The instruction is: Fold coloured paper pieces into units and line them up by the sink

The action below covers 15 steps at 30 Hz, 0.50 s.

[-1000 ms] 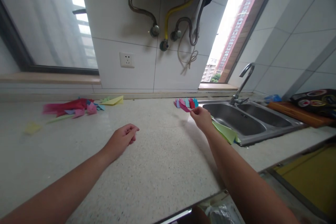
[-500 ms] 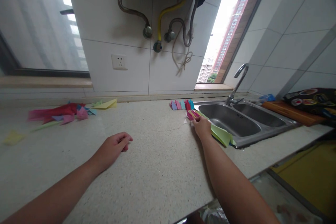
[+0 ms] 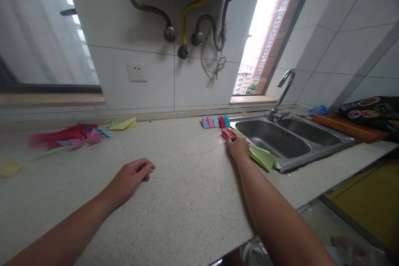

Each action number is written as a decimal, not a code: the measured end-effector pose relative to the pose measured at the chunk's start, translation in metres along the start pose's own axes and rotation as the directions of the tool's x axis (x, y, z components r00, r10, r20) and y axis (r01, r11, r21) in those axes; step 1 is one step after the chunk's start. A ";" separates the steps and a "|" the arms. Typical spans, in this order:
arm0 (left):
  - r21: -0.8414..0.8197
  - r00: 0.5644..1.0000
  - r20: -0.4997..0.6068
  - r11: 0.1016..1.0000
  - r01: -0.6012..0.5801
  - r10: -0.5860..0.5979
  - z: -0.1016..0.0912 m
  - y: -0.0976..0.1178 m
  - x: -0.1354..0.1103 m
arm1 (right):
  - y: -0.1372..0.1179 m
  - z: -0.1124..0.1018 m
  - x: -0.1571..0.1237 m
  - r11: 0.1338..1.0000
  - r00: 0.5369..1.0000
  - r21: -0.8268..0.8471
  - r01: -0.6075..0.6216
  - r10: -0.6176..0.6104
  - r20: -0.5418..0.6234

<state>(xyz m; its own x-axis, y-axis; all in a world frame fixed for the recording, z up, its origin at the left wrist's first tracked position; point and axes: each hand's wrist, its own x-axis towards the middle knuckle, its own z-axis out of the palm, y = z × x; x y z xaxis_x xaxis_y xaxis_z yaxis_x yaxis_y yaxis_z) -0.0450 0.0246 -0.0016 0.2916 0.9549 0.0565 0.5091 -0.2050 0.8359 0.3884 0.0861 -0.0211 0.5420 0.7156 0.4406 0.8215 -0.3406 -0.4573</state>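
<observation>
My right hand is at the near left edge of the sink, its fingertips pinched on a magenta-and-yellow folded paper piece. Under and beside that wrist, a light green folded paper plane lies along the sink rim. Just behind, several small folded papers in lilac, pink, light blue, red and teal stand in a row. My left hand rests on the counter in a loose fist, with nothing visible in it.
On the left of the speckled counter are red and pink folded papers, a yellow paper plane and a yellow paper. A steel double sink with a faucet is on the right, beside a wooden board.
The camera view has shifted slightly. My right hand stays at the magenta-and-yellow folded paper by the sink, and my left hand keeps its curled pose on the counter.
</observation>
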 end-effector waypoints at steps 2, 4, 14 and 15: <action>-0.002 1.000 -0.001 1.000 -0.002 0.002 0.000 0.001 0.000 | 0.000 -0.001 0.000 1.000 1.000 0.003 -0.005 0.005 0.002; -0.003 1.000 -0.004 1.000 -0.005 0.005 0.000 0.001 0.000 | 0.000 -0.001 0.001 1.000 1.000 0.011 -0.007 0.007 0.004; -0.007 1.000 -0.013 1.000 -0.025 0.025 0.000 0.005 0.000 | 0.004 0.004 0.004 0.998 1.000 0.067 -0.001 0.003 -0.026; -0.007 1.000 -0.012 1.000 -0.024 0.024 0.000 0.005 0.000 | 0.003 0.003 0.004 0.998 1.000 0.061 -0.003 0.005 -0.025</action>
<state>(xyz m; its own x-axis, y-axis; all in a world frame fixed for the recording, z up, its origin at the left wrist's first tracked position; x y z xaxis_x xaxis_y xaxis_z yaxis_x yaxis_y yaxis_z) -0.0423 0.0234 0.0026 0.2941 0.9521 0.0833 0.4964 -0.2266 0.8380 0.3930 0.0901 -0.0234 0.5504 0.6983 0.4577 0.8074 -0.3055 -0.5048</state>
